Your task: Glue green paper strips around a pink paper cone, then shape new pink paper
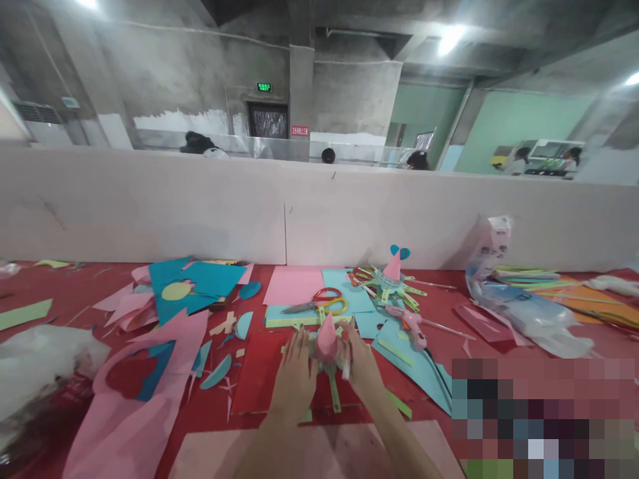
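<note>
Head view | left hand fingers nearly flat, bracing pink cone | right hand curled against its other side, keeping it upright on green strips between both hands | scissors just beyond fingertips

Cone: near centre, we see smooth, matt pink paper.
Scissors: dull grey metal blades; glossy red and yellow plastic handles.
Loose sheets: near left, we find matt pink paper, flat and uncreased.
Table cover: red and matt; we cannot tell cloth from paper.
Glue gun: pink plastic with a slight sheen.
Bag: right, clear plastic, crinkled and shiny.
Partition: far side, we note pale matt board, faintly scuffed.
</note>
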Demonstrator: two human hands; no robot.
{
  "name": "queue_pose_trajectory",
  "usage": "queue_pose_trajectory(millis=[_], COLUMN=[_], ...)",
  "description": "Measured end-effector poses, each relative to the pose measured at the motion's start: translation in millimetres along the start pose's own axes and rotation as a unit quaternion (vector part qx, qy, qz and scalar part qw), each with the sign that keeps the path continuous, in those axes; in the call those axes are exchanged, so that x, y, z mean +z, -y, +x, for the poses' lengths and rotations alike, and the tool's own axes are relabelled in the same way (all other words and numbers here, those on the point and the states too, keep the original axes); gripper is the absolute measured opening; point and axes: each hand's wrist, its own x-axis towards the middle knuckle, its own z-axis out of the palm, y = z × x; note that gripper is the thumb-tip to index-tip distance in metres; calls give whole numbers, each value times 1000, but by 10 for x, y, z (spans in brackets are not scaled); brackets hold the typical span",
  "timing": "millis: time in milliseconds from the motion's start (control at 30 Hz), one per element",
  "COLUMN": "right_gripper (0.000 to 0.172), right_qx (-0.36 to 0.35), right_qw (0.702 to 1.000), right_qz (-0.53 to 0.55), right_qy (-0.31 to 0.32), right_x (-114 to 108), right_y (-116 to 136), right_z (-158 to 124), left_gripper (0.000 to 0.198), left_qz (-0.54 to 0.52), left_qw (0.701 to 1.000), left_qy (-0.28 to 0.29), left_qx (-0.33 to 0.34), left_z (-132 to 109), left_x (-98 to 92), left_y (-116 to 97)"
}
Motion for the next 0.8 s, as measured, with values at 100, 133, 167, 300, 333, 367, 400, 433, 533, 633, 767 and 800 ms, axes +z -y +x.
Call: queue_pose_trajectory(millis=[100, 133, 167, 300, 333, 367, 400, 433, 533, 633, 767, 800], right_gripper=[49, 52, 56, 65, 66, 67, 67, 66, 63, 62, 59, 59], right_qx=[-15, -18, -16, -2, 4, 9, 15, 19, 24, 19, 22, 26], right_qw=[987, 981, 976, 968, 968, 969, 968, 968, 968, 970, 972, 972], right_qz=[-129, -157, -176, -197, -196, -196, -196, -196, -193, -189, -189, -188], right_qy=[92, 112, 127, 153, 153, 153, 154, 155, 159, 152, 140, 141], right_x=[-33, -33, -31, -19, -19, -20, -21, -22, -23, -17, -2, 2], right_y=[-166, -200, -224, -243, -241, -240, -242, -245, -261, -264, -250, -248], right_z=[-112, -148, -179, -229, -224, -215, -203, -192, -166, -160, -163, -162], left_gripper=[51, 51, 50, 49, 49, 50, 50, 50, 49, 47, 51, 53], left_qz=[83, 101, 116, 152, 156, 159, 162, 163, 162, 146, 102, 90], left_qw=[996, 994, 992, 986, 986, 985, 985, 985, 985, 988, 994, 995], left_qy=[21, 27, 32, 38, 40, 41, 43, 44, 43, 40, 36, 35], left_qx=[32, 42, 49, 50, 48, 47, 46, 46, 47, 41, 19, 16], left_z=[-14, -13, -12, -10, -10, -11, -13, -13, -10, 7, 35, 37], left_x=[93, 113, 128, 143, 141, 140, 141, 143, 157, 158, 121, 109], left_y=[31, 39, 45, 44, 41, 40, 40, 42, 55, 61, 37, 30])
